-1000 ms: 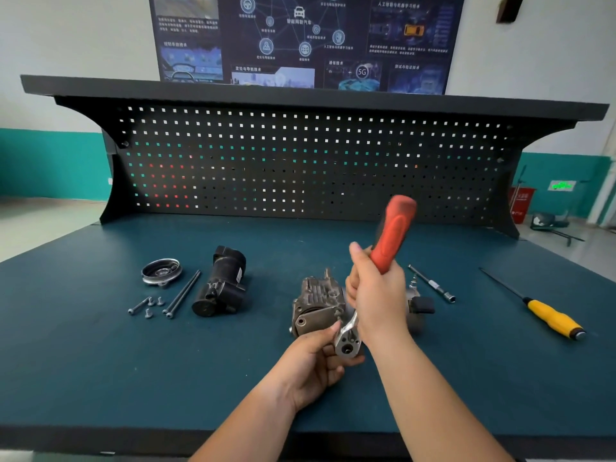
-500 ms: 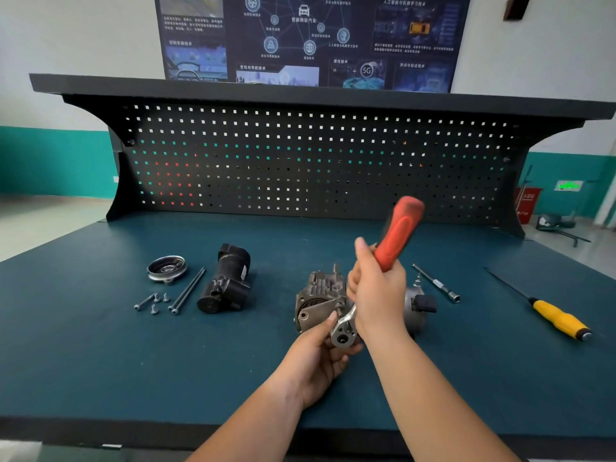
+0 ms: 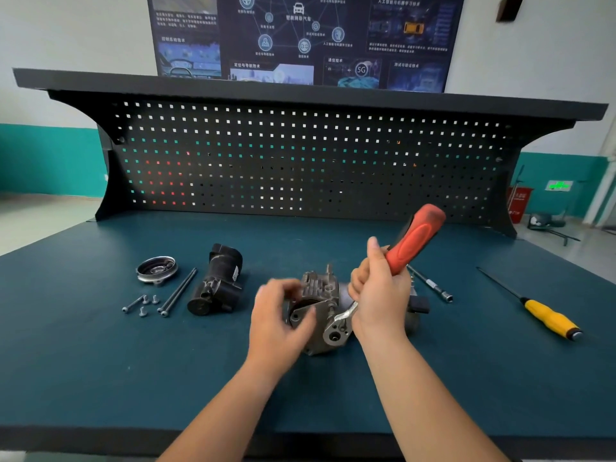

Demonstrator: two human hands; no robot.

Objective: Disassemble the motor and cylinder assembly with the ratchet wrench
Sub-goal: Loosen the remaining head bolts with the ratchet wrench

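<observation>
The job looks to be in its middle stretch: the grey cast-metal motor and cylinder assembly [image 3: 320, 311] sits in the lower centre of the frame on the dark teal worktop [image 3: 100, 361], and the person is setting the tool onto one of its fasteners. The right hand [image 3: 380, 291] is clenched around the red-handled ratchet wrench [image 3: 410, 245], gripping low on the handle so the red grip juts up and to the right while the chrome head [image 3: 346, 313] hangs down against the near right face of the casting. The left hand [image 3: 280, 315] is at the casting's left side, fingers curled loosely and blurred; I cannot tell whether it actually grips the metal or only touches it. So the assembly lies between the two hands, touching the wrench head. To my eye the next move calls for the left hand to brace the casting firmly and for the head to seat squarely on a bolt before any swing. Left of centre lie a black motor housing [image 3: 216, 281], a round metal end cap [image 3: 156, 270], two long bolts [image 3: 178, 290] and a few short screws [image 3: 143, 303]. At the right lie a slim extension bar [image 3: 430, 283] and a yellow-handled screwdriver [image 3: 546, 316], well apart from both hands.
</observation>
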